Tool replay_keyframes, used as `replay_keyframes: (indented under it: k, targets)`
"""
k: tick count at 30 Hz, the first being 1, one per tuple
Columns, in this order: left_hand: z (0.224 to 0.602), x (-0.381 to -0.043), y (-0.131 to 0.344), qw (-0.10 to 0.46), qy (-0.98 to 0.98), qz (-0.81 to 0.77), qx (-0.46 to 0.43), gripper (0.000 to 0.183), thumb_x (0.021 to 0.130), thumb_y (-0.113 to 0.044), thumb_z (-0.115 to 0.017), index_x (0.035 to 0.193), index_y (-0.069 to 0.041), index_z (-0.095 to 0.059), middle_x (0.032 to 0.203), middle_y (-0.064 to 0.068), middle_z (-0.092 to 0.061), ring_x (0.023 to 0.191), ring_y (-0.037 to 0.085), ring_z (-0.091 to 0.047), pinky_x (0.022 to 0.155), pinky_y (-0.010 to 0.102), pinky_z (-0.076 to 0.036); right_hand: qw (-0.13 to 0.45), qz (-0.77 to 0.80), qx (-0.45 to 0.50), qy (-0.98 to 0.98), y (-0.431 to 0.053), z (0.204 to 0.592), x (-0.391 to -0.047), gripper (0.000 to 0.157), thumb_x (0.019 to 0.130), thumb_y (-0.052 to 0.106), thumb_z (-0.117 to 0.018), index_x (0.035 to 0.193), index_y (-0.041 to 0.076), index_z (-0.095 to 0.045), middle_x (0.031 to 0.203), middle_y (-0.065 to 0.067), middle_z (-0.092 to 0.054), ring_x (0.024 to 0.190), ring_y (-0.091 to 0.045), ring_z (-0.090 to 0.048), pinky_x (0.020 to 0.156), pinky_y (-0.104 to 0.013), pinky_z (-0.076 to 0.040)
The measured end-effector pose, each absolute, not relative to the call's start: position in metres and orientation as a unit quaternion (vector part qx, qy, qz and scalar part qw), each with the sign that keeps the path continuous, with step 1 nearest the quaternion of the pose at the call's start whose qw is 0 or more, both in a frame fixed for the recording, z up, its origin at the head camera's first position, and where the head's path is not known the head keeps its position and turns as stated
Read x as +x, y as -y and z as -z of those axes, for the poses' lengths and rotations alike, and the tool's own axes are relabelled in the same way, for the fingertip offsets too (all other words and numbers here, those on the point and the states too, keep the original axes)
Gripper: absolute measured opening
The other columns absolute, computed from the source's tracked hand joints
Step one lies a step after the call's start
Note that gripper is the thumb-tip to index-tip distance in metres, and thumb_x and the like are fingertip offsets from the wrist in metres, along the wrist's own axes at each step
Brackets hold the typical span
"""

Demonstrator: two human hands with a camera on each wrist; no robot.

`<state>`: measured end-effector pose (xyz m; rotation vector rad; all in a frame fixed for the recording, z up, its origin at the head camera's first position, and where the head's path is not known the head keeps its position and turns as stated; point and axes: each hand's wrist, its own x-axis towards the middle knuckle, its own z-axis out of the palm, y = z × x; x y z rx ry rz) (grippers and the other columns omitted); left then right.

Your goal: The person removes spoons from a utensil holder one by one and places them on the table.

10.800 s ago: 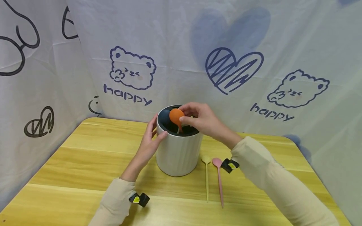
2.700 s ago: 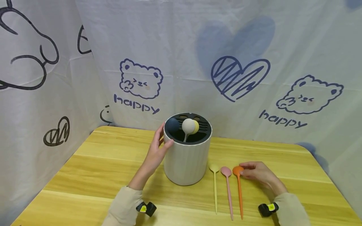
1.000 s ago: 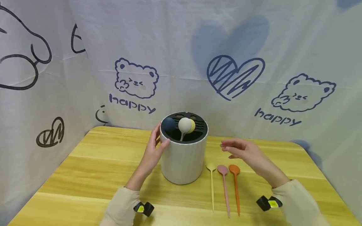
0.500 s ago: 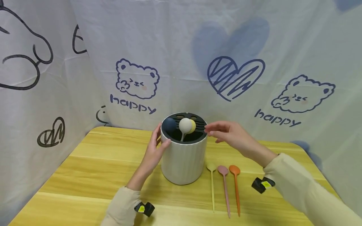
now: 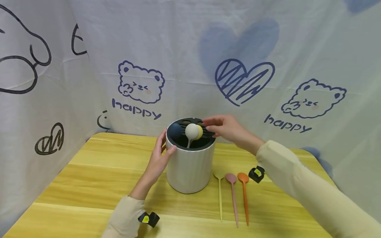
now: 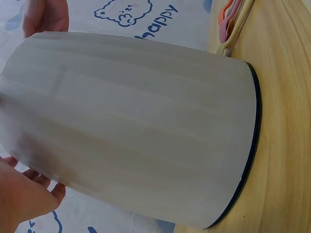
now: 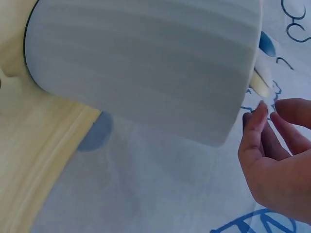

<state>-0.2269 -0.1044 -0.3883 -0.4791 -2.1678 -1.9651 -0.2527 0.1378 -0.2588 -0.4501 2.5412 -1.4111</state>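
A white ribbed utensil holder (image 5: 190, 168) with a black slotted top stands upright on the table. My left hand (image 5: 159, 158) holds its left side, thumb at the front near the rim and fingers round the back. In the holder stand a dark blue spoon (image 5: 175, 131), a white spoon (image 5: 191, 131) and a yellow spoon (image 5: 199, 131), bowls up. My right hand (image 5: 227, 127) hovers over the right rim, thumb and fingers apart close to the yellow spoon, nothing between them. In the right wrist view, a gap shows between the fingertips and that yellow spoon (image 7: 260, 85).
Right of the holder, a pale yellow spoon (image 5: 220, 195), a pink spoon (image 5: 233, 198) and an orange spoon (image 5: 245, 198) lie side by side on the wooden table (image 5: 89, 178). A printed white cloth (image 5: 184, 66) hangs behind the table.
Earlier my right hand held the orange spoon at the holder, then laid it beside the pink one and let go. Since then it has moved up and left to the holder's rim. My left hand stays put.
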Motion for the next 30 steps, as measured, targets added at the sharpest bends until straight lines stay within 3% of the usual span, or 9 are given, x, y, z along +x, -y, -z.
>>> replay_keyframes:
  k: [11,22,30]
  targets:
    - [0.388,-0.226,0.104,0.096,0.722,0.662,-0.176,0.071,0.094,-0.024,-0.053,0.154,-0.009,-0.018,0.158,0.013,-0.018,0.142,0.031,-0.021,0.114,0.049,-0.019,0.128,0.504,-0.121,-0.845,-0.124,0.256,-0.261,0.036,0.096,0.014,-0.059,0.131,0.007,-0.060,0.125,-0.007,-0.063,0.101,-0.023,-0.053,0.070,-0.030,-0.043]
    - [0.389,-0.225,0.105,0.097,0.723,0.661,-0.175,0.071,0.094,-0.025,-0.053,0.154,-0.009,-0.018,0.158,0.013,-0.018,0.142,0.031,-0.021,0.114,0.050,-0.019,0.124,0.464,-0.150,-0.864,-0.121,0.264,-0.265,0.034,0.091,0.015,-0.067,0.124,0.007,-0.065,0.115,-0.009,-0.067,0.095,-0.025,-0.055,0.065,-0.028,-0.046]
    - [0.390,-0.225,0.104,0.101,0.721,0.663,-0.175,0.072,0.093,-0.024,-0.054,0.154,-0.007,-0.018,0.158,0.014,-0.019,0.142,0.032,-0.022,0.114,0.049,-0.019,0.111,0.458,-0.160,-0.867,-0.120,0.267,-0.262,0.034,0.088,0.005,-0.069,0.122,0.003,-0.065,0.104,-0.012,-0.068,0.088,-0.025,-0.058,0.063,-0.027,-0.050]
